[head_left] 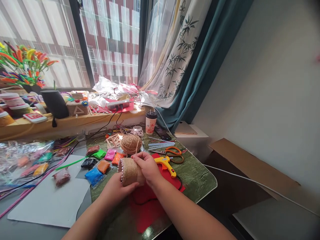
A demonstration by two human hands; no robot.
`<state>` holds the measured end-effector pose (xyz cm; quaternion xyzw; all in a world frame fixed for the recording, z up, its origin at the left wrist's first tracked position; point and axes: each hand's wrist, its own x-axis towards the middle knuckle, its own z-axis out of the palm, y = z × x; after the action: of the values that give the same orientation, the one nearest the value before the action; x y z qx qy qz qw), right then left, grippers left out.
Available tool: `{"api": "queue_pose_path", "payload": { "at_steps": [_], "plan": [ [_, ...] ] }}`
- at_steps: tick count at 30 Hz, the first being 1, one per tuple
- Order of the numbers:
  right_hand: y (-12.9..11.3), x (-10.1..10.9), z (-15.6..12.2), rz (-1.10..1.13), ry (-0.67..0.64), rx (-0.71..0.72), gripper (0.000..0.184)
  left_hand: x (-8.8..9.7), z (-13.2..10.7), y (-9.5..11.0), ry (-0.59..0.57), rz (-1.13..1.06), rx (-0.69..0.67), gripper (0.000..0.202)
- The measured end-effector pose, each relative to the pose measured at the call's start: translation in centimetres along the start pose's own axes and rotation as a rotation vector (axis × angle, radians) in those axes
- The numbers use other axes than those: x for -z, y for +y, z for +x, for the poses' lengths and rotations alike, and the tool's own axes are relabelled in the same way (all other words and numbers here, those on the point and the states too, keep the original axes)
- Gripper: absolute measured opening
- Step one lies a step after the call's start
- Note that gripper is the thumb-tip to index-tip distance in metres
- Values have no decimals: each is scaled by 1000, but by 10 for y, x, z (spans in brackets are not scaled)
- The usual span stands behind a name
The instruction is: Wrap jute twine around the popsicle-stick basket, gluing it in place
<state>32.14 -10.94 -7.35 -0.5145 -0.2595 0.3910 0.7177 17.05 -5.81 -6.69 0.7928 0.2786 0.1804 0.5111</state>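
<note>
Head | left hand (117,187) grips cylinder (130,171): axis crosswise, rim (122,171) leftward | right hand (148,168) pinches twine (136,151)

I'm looking down on a dark green, marbled worktop (201,173) with a pale rim and a rounded near right corner. At its far right corner I can make out a lidded paper cup (151,124), a dark phone (163,133) just beside it along the right edge. Further down that edge lie pale glue sticks (160,145), then orange-handled scissors (175,150). A red sheet (147,216) stretches from the middle towards the near edge. Towards the far edge I see a ball of twine (131,144) and wooden sticks (113,140); near the left edge, coloured packets (94,175).
</note>
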Motion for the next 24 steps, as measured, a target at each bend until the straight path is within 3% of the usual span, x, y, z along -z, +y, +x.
{"api": "queue_pose_path", "payload": {
  "at_steps": [4,8,11,14,19,24],
  "plan": [
    [6,-1,-7,19,28,100,26,5,-2,-10,-61,37,-68,24],
    [13,-4,-11,-64,41,154,24,14,-4,-12,-115,-174,39,40],
    [19,-10,-15,-157,63,225,22,15,-3,-10,-38,-293,199,55],
    [27,-14,-20,-187,116,285,20,12,1,-7,29,-290,258,55],
    [22,-12,-17,-118,72,276,20,9,3,-4,14,-203,186,43],
    [6,-2,-5,-77,-59,199,22,4,2,-5,28,43,2,24]
  ]
}}
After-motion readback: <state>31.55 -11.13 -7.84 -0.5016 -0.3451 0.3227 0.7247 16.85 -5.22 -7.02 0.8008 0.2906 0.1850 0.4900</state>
